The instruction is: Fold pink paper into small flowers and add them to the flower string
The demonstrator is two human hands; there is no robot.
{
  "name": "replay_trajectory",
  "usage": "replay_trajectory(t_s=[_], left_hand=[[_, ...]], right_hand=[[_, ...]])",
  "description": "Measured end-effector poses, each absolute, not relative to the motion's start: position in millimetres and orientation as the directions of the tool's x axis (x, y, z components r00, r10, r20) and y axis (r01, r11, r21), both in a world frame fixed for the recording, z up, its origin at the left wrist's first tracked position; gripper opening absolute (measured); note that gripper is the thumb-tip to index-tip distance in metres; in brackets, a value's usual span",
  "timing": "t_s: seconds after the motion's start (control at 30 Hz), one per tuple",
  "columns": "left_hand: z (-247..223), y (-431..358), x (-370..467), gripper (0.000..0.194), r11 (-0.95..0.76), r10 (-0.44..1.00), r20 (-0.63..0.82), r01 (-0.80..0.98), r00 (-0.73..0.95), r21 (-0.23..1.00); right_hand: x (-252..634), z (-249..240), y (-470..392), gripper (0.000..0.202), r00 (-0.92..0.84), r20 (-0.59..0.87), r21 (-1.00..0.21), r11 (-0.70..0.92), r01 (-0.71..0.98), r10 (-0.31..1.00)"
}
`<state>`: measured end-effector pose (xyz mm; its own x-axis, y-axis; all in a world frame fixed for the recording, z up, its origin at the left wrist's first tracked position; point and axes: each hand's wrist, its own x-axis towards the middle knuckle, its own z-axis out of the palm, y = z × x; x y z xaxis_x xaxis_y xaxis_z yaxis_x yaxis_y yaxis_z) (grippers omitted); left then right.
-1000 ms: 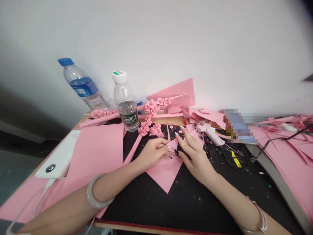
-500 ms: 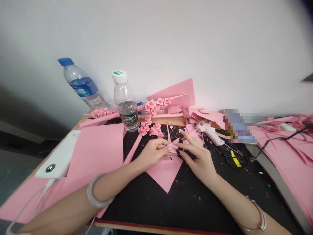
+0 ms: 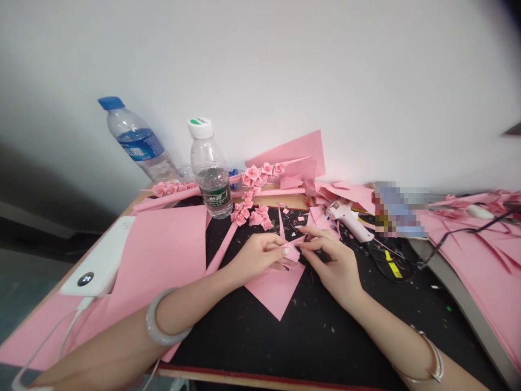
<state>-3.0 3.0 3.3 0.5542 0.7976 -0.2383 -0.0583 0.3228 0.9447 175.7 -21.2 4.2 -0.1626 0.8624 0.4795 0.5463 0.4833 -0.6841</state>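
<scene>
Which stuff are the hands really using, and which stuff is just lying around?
In use:
left hand
right hand
small pink paper piece, pinched by both
pink paper sheet under the hands

Lying about:
two water bottles
glue gun
paper roses
white power bank

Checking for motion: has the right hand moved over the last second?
Yes. The right hand has curled leftward, away from the glue gun, fingers now pinching the pink paper.

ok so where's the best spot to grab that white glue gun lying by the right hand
Probably by the handle of the glue gun, coming from above and the right hand side. It lies flat on the black mat, body angled, handle end nearest; its cord trails right.
</scene>
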Motion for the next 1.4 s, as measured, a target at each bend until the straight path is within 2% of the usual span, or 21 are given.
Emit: replay_trajectory(t_s=[0.17, 0.3, 0.5, 0.83, 0.97, 1.1, 1.23, 1.33, 1.4], left_hand=[[1.8, 4.3, -4.3, 0.03, 0.345, 0.785, -0.235, -0.09, 0.573, 0.934], [0.3, 6.0, -4.3, 0.026, 0.363, 0.81, -0.229, -0.156, 0.54, 0.918], [-2.8, 7.6, -5.0, 0.024, 0.389, 0.817, -0.224, -0.223, 0.531, 0.894], [-0.2, 7.2, -5.1, 0.025, 0.374, 0.836, -0.231, -0.207, 0.498, 0.904], [0.6, 8.0, -4.8, 0.024, 0.35, 0.85, -0.222, -0.198, 0.478, 0.916], [1.6, 7.9, -5.0, 0.026, 0.328, 0.853, -0.206, -0.185, 0.479, 0.927], [3.2, 7.0, -4.7, 0.026, 0.323, 0.853, -0.208, -0.17, 0.479, 0.931], [3.2, 6.2, -4.5, 0.024, 0.332, 0.84, -0.206, -0.176, 0.502, 0.927], [2.3, 5.9, -4.8, 0.022, 0.335, 0.824, -0.193, -0.184, 0.533, 0.924]], right_hand=[[179.6, 5.6, -20.3, 0.013, -0.314, 0.603, -0.508, 0.656, 0.558, 0.733], [183.3, 6.3, -19.5, 0.023, -0.442, 0.611, -0.387, 0.735, 0.557, 0.657], [184.8, 5.9, -19.3, 0.03, -0.509, 0.572, -0.354, 0.753, 0.555, 0.644], [182.5, 7.3, -17.3, 0.026, -0.453, 0.559, -0.429, 0.71, 0.558, 0.694], [179.1, 11.7, -20.3, 0.025, -0.414, 0.505, -0.531, 0.651, 0.543, 0.757], [178.2, 13.6, -22.4, 0.028, -0.322, 0.444, -0.683, 0.548, 0.483, 0.836], [177.5, 10.4, -21.7, 0.022, -0.244, 0.307, -0.817, 0.386, 0.428, 0.92], [175.8, 9.6, -21.5, 0.013, -0.305, 0.182, -0.866, 0.299, 0.401, 0.935], [175.3, 10.2, -21.6, 0.009, -0.343, 0.151, -0.878, 0.286, 0.385, 0.927]])
